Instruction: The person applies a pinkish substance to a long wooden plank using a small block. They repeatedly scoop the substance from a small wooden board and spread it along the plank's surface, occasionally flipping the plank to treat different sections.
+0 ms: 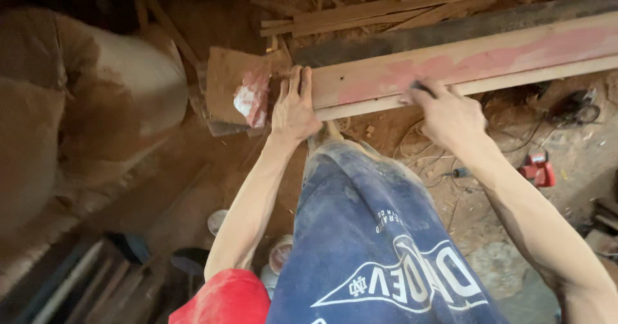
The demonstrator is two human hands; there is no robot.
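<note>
Overhead, from the head camera, a long pale wooden plank with worn pink-red paint runs from the middle to the right edge. At its left end, the left hand has its grip clamped over the plank's near edge. Farther right, the right hand pinches a small dark object against the plank's face. A red power tool lies on the sawdust-strewn floor.

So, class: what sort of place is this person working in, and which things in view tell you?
Probably a woodworking shop: a long reddish plank under both hands, timber offcuts piled behind, and sawdust on the floor.
</note>
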